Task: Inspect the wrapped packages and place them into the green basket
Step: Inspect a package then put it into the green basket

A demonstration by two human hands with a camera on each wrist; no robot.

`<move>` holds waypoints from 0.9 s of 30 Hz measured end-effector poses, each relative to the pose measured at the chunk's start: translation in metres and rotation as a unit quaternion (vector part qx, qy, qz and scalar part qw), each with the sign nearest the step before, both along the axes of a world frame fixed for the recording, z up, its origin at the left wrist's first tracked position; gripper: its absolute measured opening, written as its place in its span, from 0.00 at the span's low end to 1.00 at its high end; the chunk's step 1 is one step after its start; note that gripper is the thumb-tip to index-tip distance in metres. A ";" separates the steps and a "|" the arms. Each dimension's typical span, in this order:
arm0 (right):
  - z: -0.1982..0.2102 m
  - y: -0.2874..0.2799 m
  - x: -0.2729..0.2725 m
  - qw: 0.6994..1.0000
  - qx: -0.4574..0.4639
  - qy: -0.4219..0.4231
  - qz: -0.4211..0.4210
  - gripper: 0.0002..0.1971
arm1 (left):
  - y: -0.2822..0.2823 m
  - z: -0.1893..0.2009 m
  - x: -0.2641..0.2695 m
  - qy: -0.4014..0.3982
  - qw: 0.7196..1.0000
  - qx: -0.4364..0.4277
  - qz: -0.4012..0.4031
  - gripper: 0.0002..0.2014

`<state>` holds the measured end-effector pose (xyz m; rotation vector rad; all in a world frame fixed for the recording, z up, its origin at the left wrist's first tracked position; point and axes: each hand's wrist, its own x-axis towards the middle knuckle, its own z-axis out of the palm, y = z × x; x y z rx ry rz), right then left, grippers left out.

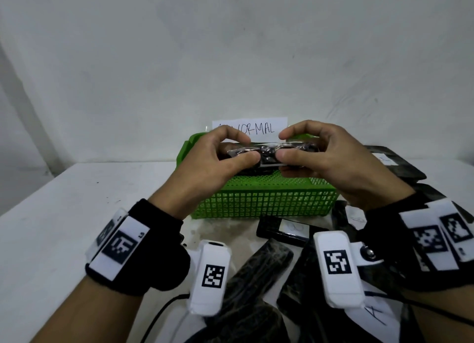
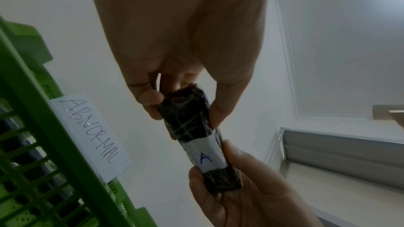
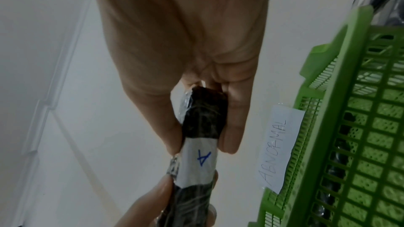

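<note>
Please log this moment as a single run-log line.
phase: inspection | left hand and right hand: grip package labelled A by its ends | position: above green basket

The wrapped package (image 1: pixel 266 156) is held above the basket (image 1: pixel 264 201) between the left hand (image 1: pixel 215 160) and right hand (image 1: pixel 323 160), with other packages (image 1: pixel 279 231) lying before the basket and to its right on the table (image 1: pixel 64 214).

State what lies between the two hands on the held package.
A white label marked "A", wrapped round the package, between left hand and right hand; both wrist views.
</note>
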<state>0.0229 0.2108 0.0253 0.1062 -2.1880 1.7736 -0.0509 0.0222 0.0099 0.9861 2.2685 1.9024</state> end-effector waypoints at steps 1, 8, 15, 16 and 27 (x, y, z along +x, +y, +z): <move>-0.001 -0.001 0.000 1.000 -0.002 0.006 -0.011 0.17 | 0.001 -0.001 0.000 0.005 1.000 0.003 0.009 0.10; -0.005 -0.005 -0.002 0.996 0.035 0.041 -0.072 0.12 | 0.006 -0.002 0.006 0.055 0.998 0.016 0.040 0.10; 0.006 0.005 0.007 0.993 0.042 0.106 -0.038 0.15 | 0.001 0.008 0.008 -0.061 0.994 0.088 -0.003 0.17; 0.006 0.007 0.007 0.993 0.043 0.108 -0.032 0.16 | 0.001 0.009 0.007 -0.070 0.994 0.086 -0.003 0.15; -0.002 0.009 0.001 0.997 0.044 0.055 -0.023 0.20 | 0.004 0.002 0.008 -0.042 0.997 0.052 -0.037 0.11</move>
